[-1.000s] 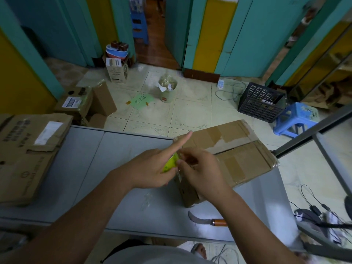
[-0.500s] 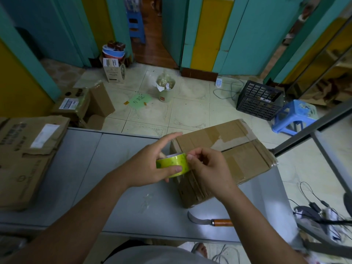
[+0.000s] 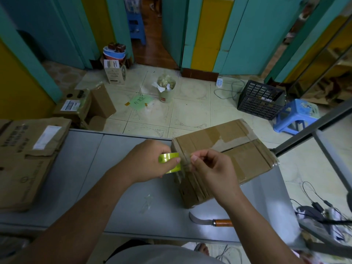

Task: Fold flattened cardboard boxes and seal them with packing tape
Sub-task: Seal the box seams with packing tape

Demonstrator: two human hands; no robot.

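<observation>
Head view: a grey table [image 3: 85,168] fills the lower half of the frame, with tiled floor beyond it.
Box: the folded cardboard box [image 3: 238,149] stands on the table right of centre. Its top flaps are closed and carry old brown tape.
Left hand: the left hand [image 3: 148,162], at centre frame, has its fingers and thumb curled round a yellow-green tape roll [image 3: 169,161], held just beside the box's near left corner.
Right hand: the right hand [image 3: 211,168] is over the box's near end. Thumb and forefinger are pressed together, pinching the clear tape end [image 3: 187,162], which is hard to make out.
Knife: a curved knife [image 3: 209,221] with a wooden handle lies on the table at lower right, near the box.
Flat cardboard: a stack of flattened boxes [image 3: 24,159] lies at the left edge of the table.
Floor: a black crate [image 3: 259,100] and a blue stool [image 3: 297,115] stand at upper right, and a full bin [image 3: 166,88] at upper centre.
</observation>
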